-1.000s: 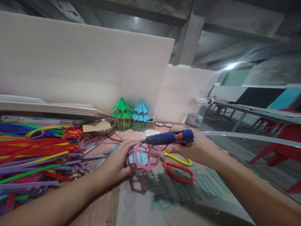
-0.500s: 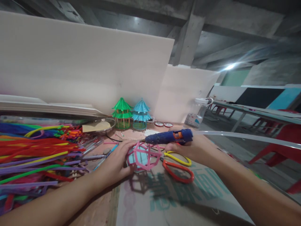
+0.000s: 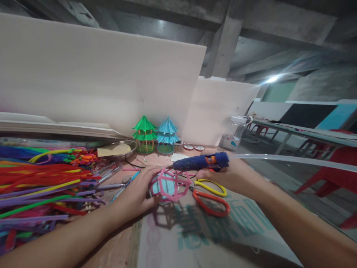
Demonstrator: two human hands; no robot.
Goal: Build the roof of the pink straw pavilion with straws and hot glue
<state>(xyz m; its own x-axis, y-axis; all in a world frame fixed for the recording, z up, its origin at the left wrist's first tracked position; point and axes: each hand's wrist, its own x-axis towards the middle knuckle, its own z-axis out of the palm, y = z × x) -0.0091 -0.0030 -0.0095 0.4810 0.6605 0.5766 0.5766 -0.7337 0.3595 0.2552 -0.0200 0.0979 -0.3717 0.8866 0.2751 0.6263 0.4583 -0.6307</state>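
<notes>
My left hand [image 3: 142, 190] grips the left side of a small pink frame [image 3: 182, 186] of thin sticks with a pale blue round base, tipped on its side. In my right hand [image 3: 216, 175] is a blue hot glue gun [image 3: 195, 162]; its nozzle points left, right above the top edge of the frame. Whether the tip touches the frame I cannot tell. A long clear glue stick [image 3: 281, 159] sticks out of the gun's back to the right. Scissors [image 3: 213, 204] with one yellow and one red handle lie below the gun, beside the frame.
Bundles of coloured pipe cleaners [image 3: 41, 182] cover the left side. Behind stand a green pagoda model [image 3: 144, 134] and a blue one [image 3: 167, 134]. A metal dish [image 3: 125, 149] sits back left, a water bottle [image 3: 234, 132] back right. Printed cardboard [image 3: 237, 238] lies in front.
The glue gun's tip and the frame have shifted very slightly. Both hands keep their hold; everything else stays in place.
</notes>
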